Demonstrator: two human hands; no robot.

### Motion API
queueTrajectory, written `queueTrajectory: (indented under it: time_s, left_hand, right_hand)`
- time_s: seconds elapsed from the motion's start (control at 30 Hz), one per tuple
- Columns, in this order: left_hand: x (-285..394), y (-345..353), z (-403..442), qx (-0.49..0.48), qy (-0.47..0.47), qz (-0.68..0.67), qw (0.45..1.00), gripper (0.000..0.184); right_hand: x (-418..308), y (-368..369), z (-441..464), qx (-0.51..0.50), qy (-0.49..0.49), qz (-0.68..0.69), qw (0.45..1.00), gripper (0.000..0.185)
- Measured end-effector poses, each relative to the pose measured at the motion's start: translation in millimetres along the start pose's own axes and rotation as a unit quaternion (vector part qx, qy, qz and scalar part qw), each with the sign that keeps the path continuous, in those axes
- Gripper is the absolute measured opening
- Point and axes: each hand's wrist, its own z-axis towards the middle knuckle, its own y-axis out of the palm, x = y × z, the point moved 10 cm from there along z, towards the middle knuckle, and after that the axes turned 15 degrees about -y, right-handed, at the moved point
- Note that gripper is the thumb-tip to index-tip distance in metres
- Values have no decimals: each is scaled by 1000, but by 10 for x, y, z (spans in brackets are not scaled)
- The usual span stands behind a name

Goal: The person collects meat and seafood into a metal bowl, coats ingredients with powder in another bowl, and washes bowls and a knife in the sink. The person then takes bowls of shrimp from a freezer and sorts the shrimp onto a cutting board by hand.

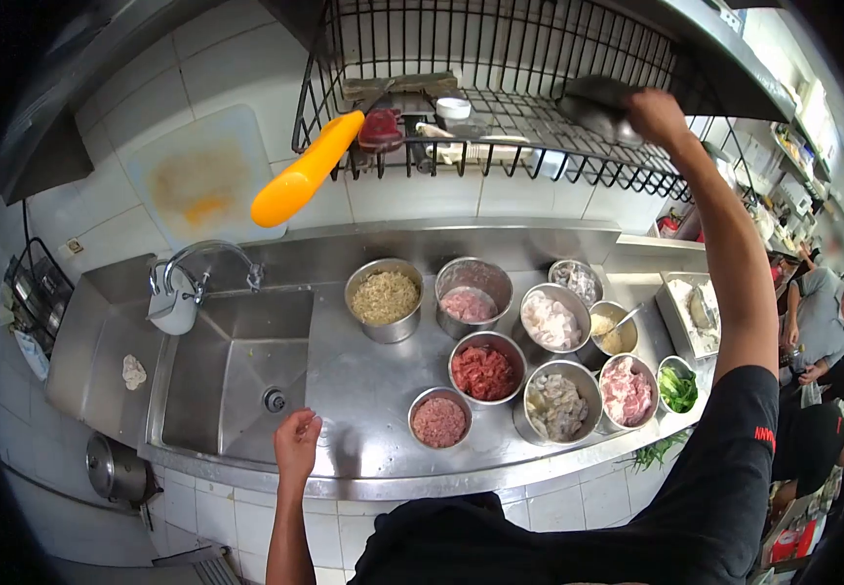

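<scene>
My right hand (658, 119) is raised to the black wire rack (500, 102), its fingers closed on a dark metal bowl (602, 109) at the rack's right end. Over the counter's front edge, beside the sink (236, 390), hangs my left hand (297, 444), fingers curled; whether anything small is in it cannot be made out. Right of it stand metal pots, among them one with pale pink mince (438, 421), one with red meat (483, 372) and one with a chopped yellowish food (386, 297).
An orange-handled tool (307, 174) juts from the rack's left end. A stained cutting board (197, 171) leans on the wall behind the faucet (209, 253). At the right are a tray of white food (690, 317), a pot of greens (677, 387) and other people (826, 307).
</scene>
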Motion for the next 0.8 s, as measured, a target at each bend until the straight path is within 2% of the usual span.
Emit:
queueTrajectory:
  time_s: [0.03, 0.07, 0.13, 0.17, 0.2, 0.23, 0.27, 0.3, 0.33, 0.37, 0.4, 0.43, 0.53, 0.6, 0.63, 0.67, 0.73, 0.8]
  left_hand:
    - [28, 11, -13, -1, 5, 12, 1000, 18]
    - [129, 20, -36, 5, 35, 14, 999, 18]
    - [322, 31, -109, 6, 75, 20, 997, 17]
    - [394, 47, -143, 4, 89, 19, 996, 16]
    - [406, 71, -155, -1, 84, -3, 996, 16]
    - [403, 88, -170, -6, 81, -26, 996, 15]
    - [390, 119, -188, -13, 72, -19, 997, 15]
    - [392, 141, -220, -28, 68, -26, 997, 15]
    - [398, 163, -253, -42, 65, -34, 996, 15]
    - [420, 182, -299, -52, 69, -28, 996, 15]
    - [386, 197, -325, -60, 61, -23, 996, 15]
    - [371, 221, -342, -71, 63, -26, 995, 15]
    - [326, 258, -436, -98, 62, -35, 993, 15]
    - [266, 320, -524, -155, 25, -68, 985, 16]
    - [162, 388, -555, -199, 14, -101, 975, 19]
    - [172, 370, -603, -200, 6, -98, 975, 19]
    - [218, 484, -762, -297, -97, -176, 934, 24]
    - [265, 487, -823, -322, -125, -218, 913, 25]
  right_hand:
    - [158, 149, 31, 0, 19, -29, 999, 18]
    - [240, 119, 10, 41, 8, -45, 998, 19]
    - [156, -286, -126, 66, 65, -48, 995, 20]
    - [353, -214, -184, 125, 69, -73, 987, 19]
    - [511, -185, -273, 128, 69, -101, 984, 21]
    - [192, -799, -406, 249, 135, -108, 953, 16]
    - [-231, -1372, -635, 395, 31, -45, 917, 20]
    - [-234, -1496, -789, 405, 84, -33, 910, 20]
    - [-31, -1382, -802, 208, 233, 54, 948, 56]
    - [-33, -1441, -995, 178, 287, -22, 941, 49]
    - [-12, -1455, -1590, 361, 271, -57, 891, 25]
    - [-21, -1476, -1960, 390, 314, -41, 864, 28]
    - [-889, -2002, -2738, 538, 272, -2, 798, 9]
    - [-1460, -1890, -3083, 612, 419, 201, 640, 15]
    - [-1652, -1626, -3253, 537, 461, 249, 661, 15]
    - [-1940, -1403, -3319, 475, 508, 301, 653, 11]
    - [-2747, -912, -3149, 304, 579, 443, 613, 9]
    - [-3667, -588, -2857, 134, 587, 570, 559, 16]
